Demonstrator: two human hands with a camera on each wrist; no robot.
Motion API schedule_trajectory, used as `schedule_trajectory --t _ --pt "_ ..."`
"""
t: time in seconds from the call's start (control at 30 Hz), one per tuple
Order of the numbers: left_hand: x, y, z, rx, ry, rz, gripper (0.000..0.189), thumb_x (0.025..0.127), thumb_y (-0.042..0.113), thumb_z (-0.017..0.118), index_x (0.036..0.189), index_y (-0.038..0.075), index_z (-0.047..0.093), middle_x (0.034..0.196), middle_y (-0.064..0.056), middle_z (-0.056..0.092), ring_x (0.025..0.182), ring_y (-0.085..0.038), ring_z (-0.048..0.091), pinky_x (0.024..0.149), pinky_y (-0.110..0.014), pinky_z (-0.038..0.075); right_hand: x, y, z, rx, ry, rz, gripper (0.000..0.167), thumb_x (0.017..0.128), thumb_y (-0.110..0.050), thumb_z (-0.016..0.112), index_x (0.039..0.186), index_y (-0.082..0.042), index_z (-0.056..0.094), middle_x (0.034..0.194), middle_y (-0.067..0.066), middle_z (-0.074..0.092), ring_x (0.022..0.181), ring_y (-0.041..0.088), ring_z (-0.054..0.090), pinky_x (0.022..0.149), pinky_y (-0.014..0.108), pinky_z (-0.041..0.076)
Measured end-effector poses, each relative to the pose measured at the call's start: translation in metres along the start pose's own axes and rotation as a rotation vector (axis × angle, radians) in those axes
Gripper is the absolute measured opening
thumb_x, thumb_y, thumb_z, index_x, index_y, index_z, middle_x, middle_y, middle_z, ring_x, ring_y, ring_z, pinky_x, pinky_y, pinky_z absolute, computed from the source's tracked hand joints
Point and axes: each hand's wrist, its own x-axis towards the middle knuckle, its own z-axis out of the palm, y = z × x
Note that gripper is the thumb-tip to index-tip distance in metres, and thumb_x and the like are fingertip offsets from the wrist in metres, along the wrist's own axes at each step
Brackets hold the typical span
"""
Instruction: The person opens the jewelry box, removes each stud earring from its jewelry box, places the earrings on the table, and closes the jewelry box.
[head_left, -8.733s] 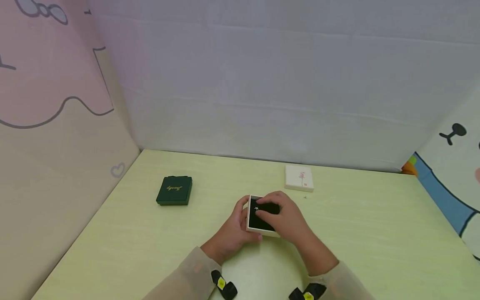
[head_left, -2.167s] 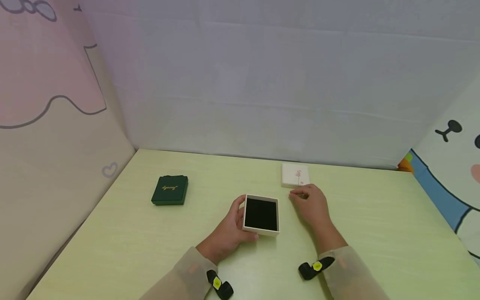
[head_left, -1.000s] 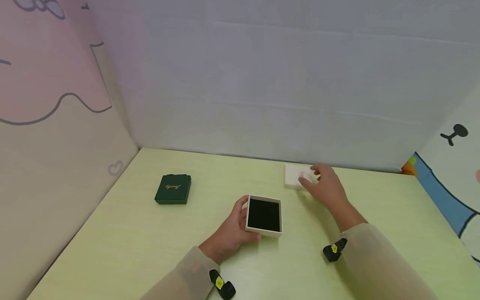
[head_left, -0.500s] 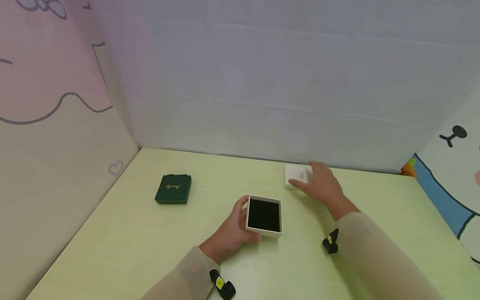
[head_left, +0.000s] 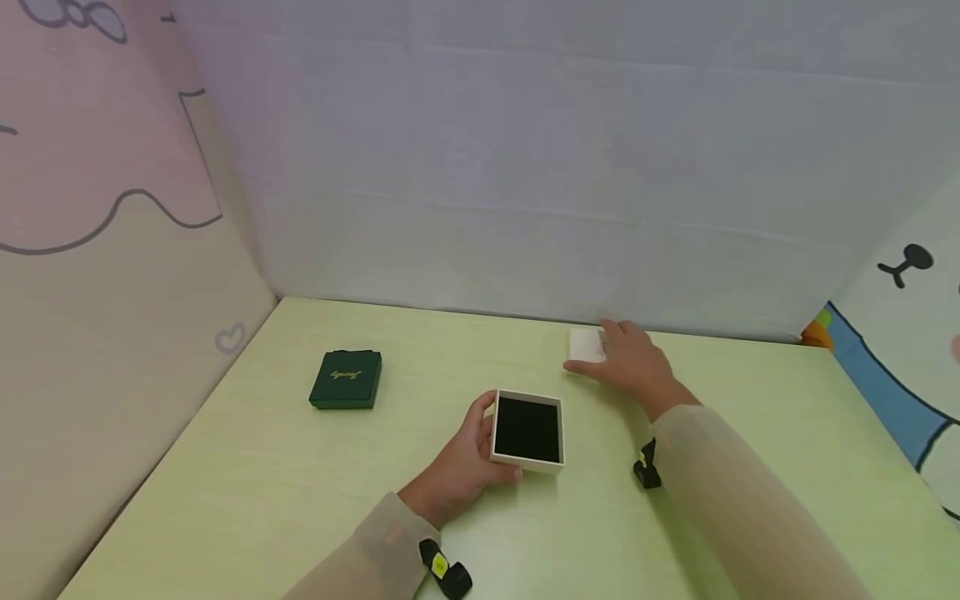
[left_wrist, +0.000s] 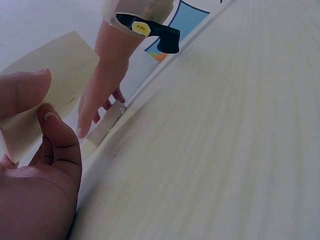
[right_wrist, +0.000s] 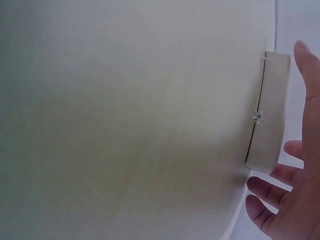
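My left hand [head_left: 465,467] grips a small white box base [head_left: 559,467] by its left side, thumb at the near edge. Its black lining [head_left: 527,428] faces up, bare. At the back of the table lies the white box lid [head_left: 586,346], partly covered by my right hand [head_left: 633,362]. That hand is spread across the lid, thumb toward the near left corner and fingers toward the far side. In the right wrist view, a star-shaped stud earring [right_wrist: 258,117] sits by the lid's near side [right_wrist: 270,112], with a second small stud [right_wrist: 263,59] farther along.
A dark green box [head_left: 347,380] with gold lettering stands on the left of the pale table [head_left: 420,350]. Fabric walls [head_left: 480,183] close off the back and both sides. The lid lies close to the back wall.
The star stud has left the black lining. My right hand has moved from the box base to the lid and further over it in the last second. My left hand keeps its hold.
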Motion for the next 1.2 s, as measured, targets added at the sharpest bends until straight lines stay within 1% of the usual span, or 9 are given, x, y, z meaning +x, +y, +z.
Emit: schedule_trajectory --t 0.2,0.37,0.6,0.73,0.83,0.97,1.07,1.2 --pt "-0.0005 0.0013 -0.0007 0.005 -0.001 -0.005 0.112 0.080 -0.020 0.073 0.162 0.021 0.009 0.157 -0.011 0.040 0.127 -0.028 0.057 0.097 -0.030 0.050 0.0029 0.0014 0.0024 0.004 -0.001 -0.018 0.117 0.075 -0.086 0.064 0.152 -0.001 0.039 0.148 0.028 0.042 0.133 0.048 0.042 0.102 0.065 0.040" --pt "-0.0004 0.0024 -0.0001 0.008 0.004 -0.008 0.110 0.080 -0.020 0.073 0.161 0.023 0.011 0.157 -0.010 0.041 0.128 -0.027 0.056 0.098 -0.029 0.050 0.0055 0.0020 0.0002 -0.015 -0.037 -0.037 0.112 0.079 -0.079 0.066 0.156 -0.003 0.037 0.151 0.029 0.039 0.135 0.048 0.040 0.102 0.065 0.039" --pt "-0.0012 0.0032 0.0006 0.010 0.005 0.000 0.110 0.079 -0.021 0.072 0.161 0.021 0.011 0.156 -0.011 0.041 0.126 -0.027 0.057 0.097 -0.030 0.050 0.0045 -0.0022 -0.0015 -0.028 -0.067 -0.039 0.109 0.080 -0.070 0.072 0.158 -0.003 0.034 0.150 0.028 0.039 0.134 0.046 0.040 0.102 0.064 0.040" --pt "-0.0011 0.0031 0.0009 0.016 0.019 -0.010 0.111 0.079 -0.021 0.073 0.161 0.023 0.013 0.155 -0.010 0.042 0.126 -0.027 0.058 0.096 -0.029 0.050 0.0038 -0.0035 -0.0013 -0.038 -0.070 -0.050 0.104 0.083 -0.063 0.071 0.158 -0.002 0.034 0.149 0.028 0.039 0.133 0.045 0.040 0.101 0.064 0.041" --pt "-0.0006 0.0026 0.0006 0.018 0.012 0.001 0.109 0.079 -0.021 0.073 0.160 0.021 0.013 0.154 -0.012 0.043 0.126 -0.027 0.058 0.096 -0.029 0.050 0.0039 -0.0034 -0.0013 -0.033 -0.070 -0.060 0.102 0.084 -0.063 0.070 0.158 -0.001 0.034 0.148 0.029 0.039 0.132 0.045 0.041 0.101 0.064 0.041" --pt "-0.0004 0.0025 0.0003 0.015 0.000 0.017 0.108 0.079 -0.020 0.073 0.160 0.020 0.014 0.154 -0.014 0.043 0.125 -0.027 0.058 0.097 -0.030 0.050 0.0050 -0.0015 -0.0028 -0.009 -0.084 -0.073 0.104 0.085 -0.065 0.070 0.158 0.000 0.033 0.150 0.031 0.037 0.134 0.047 0.039 0.104 0.065 0.038" --pt "-0.0012 0.0029 0.0003 0.011 0.000 0.015 0.108 0.079 -0.020 0.073 0.160 0.021 0.014 0.154 -0.013 0.042 0.125 -0.027 0.058 0.096 -0.030 0.050 0.0064 0.0006 -0.0043 -0.012 -0.107 -0.104 0.108 0.085 -0.067 0.070 0.158 0.003 0.031 0.151 0.032 0.035 0.137 0.049 0.036 0.107 0.065 0.036" --pt "-0.0021 0.0026 0.0005 0.006 -0.004 0.013 0.107 0.079 -0.022 0.071 0.159 0.021 0.014 0.155 -0.014 0.041 0.125 -0.026 0.058 0.096 -0.030 0.050 0.0080 0.0040 -0.0062 -0.040 -0.128 -0.155 0.109 0.084 -0.067 0.073 0.155 0.005 0.034 0.148 0.032 0.039 0.135 0.047 0.040 0.108 0.062 0.037"
